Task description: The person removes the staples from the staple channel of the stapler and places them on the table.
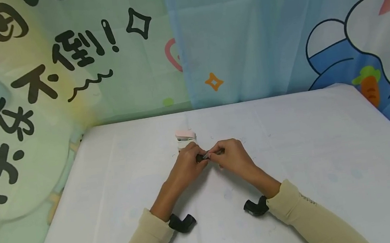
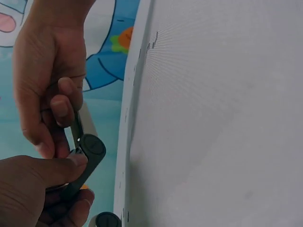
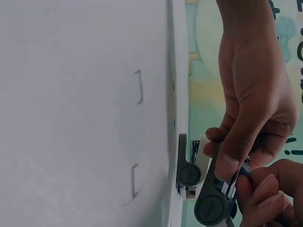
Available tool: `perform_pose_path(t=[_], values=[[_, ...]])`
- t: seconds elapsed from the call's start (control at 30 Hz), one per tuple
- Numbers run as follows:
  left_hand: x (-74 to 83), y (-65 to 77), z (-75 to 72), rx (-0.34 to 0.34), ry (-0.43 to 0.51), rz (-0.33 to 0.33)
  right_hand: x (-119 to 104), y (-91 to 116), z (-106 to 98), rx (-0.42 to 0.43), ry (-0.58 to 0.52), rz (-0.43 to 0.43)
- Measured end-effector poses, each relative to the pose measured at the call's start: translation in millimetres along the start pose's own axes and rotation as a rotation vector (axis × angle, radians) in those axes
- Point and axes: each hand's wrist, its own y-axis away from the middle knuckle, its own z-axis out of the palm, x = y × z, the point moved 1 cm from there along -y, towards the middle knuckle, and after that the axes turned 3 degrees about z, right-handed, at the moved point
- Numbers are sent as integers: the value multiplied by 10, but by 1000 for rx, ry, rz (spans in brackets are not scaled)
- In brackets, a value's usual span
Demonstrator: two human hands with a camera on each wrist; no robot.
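Near the far middle of the table, both hands hold a small dark green stapler point(image 2: 91, 156) whose metal parts show between its arms. My left hand point(image 1: 187, 164) grips the stapler, its thumb lying along the side. From the other side my right hand point(image 1: 233, 157) pinches it with thumb and fingers; in the right wrist view the fingertips of both hands meet around the metal part. Fingers hide much of the stapler, so what lies inside cannot be made out. Just behind the left hand stands a second stapler point(image 1: 185, 135), pink and white in the head view.
A white cloth covers the table point(image 1: 309, 144). Loose staples point(image 3: 140, 87) lie scattered on it. A printed curtain point(image 1: 235, 32) hangs behind the far edge and along the left side. Black wrist-worn devices point(image 1: 182, 223) sit at both cuffs.
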Motion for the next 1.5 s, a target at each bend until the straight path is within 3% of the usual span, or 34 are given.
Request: perform_pose_path(t=[0.3,0.47,0.7,0.87,1.07,1.5], values=[[4,-1,1,-22,21,-32,13,-17,-115,19,-112,59],[2,-8,21,-77,-9,-50,65,-72,-198,38,-239,161],[-43,-6,40,-140,-31,-86,338,-306,-329,79,-343,306],[-69,0,62,-175,3,-116,530,-514,-479,123,-339,436],[-64,-3,69,-199,26,-113,715,-667,-491,144,-302,577],[-59,20,29,-201,44,-82,673,-734,-471,170,-292,633]])
